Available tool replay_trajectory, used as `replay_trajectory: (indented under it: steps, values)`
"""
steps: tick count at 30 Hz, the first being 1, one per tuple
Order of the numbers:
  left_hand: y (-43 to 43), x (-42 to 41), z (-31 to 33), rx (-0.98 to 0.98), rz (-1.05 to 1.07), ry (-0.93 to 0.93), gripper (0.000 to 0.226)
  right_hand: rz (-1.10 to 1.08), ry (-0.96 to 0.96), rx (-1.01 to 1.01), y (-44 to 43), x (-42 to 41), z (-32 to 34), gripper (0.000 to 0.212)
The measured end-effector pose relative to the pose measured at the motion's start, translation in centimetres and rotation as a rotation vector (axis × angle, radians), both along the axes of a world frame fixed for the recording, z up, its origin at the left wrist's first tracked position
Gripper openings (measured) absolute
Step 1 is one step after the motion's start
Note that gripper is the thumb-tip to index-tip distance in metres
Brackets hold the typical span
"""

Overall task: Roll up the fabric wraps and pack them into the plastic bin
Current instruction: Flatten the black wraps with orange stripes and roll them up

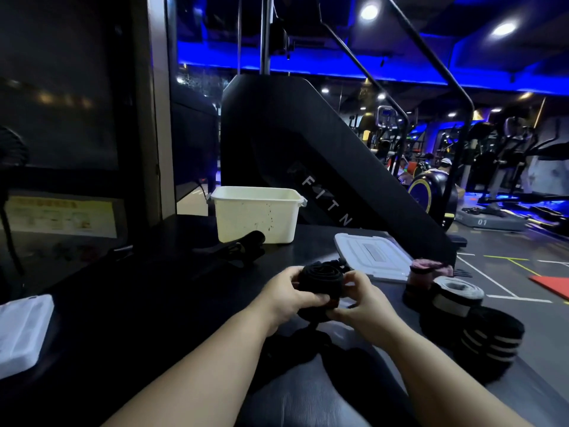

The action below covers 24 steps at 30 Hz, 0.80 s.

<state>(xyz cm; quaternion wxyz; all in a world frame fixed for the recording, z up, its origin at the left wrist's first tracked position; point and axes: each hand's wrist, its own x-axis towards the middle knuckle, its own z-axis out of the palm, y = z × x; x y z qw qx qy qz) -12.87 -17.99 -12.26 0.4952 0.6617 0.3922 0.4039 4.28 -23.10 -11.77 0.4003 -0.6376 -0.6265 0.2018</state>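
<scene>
From the head camera, both hands meet just below the middle of the frame over a dark padded surface (129, 318). The left hand (288, 298) is curled around the left side of a black fabric wrap (320, 283) that is coiled into a loose roll, its spiral end facing up. The right hand (361, 303) pinches the roll's right side, fingers bent and closed on the fabric. A loose tail of the same black cloth hangs down from the roll toward the bottom centre.

Above and left of the hands stands the white plastic bin (257, 215), open-topped, upright and well apart from the roll. Its flat lid (371, 255) lies to the right of it, just above the right hand. An unrolled black wrap (238, 248) lies in front of the bin's lower left corner.

At the right edge sit finished rolls: a pink one (420, 277), a grey-and-black one (454, 295) and a black striped one (489, 337), close together.
</scene>
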Motion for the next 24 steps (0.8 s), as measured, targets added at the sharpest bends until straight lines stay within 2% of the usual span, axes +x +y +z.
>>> replay_trajectory:
  steps: [2,7,10,14,19,24]
  values:
    - [1.6,0.2,0.4,-0.014,-0.027,-0.005,0.066,0.056,0.067,-0.038,1.5,0.2,0.5,0.049]
    - [5.0,0.3,-0.4,-0.033,-0.067,0.024,0.067,0.215,0.500,-0.188,5.0,1.0,1.3,0.021]
    - [6.1,0.0,-1.5,-0.042,-0.105,0.025,0.068,0.187,0.524,-0.194,6.9,1.0,0.1,0.044]
    - [6.5,0.2,-1.9,0.005,-0.163,0.084,0.082,0.088,0.564,-0.104,8.2,1.1,-1.2,0.051]
    - [5.7,0.7,-1.4,-0.007,-0.251,0.034,0.049,0.074,0.603,-0.061,8.1,1.1,-1.3,0.023]
    - [5.8,0.8,-1.7,-0.002,-0.214,0.047,0.060,0.082,0.566,0.011,7.8,0.6,-1.2,0.019]
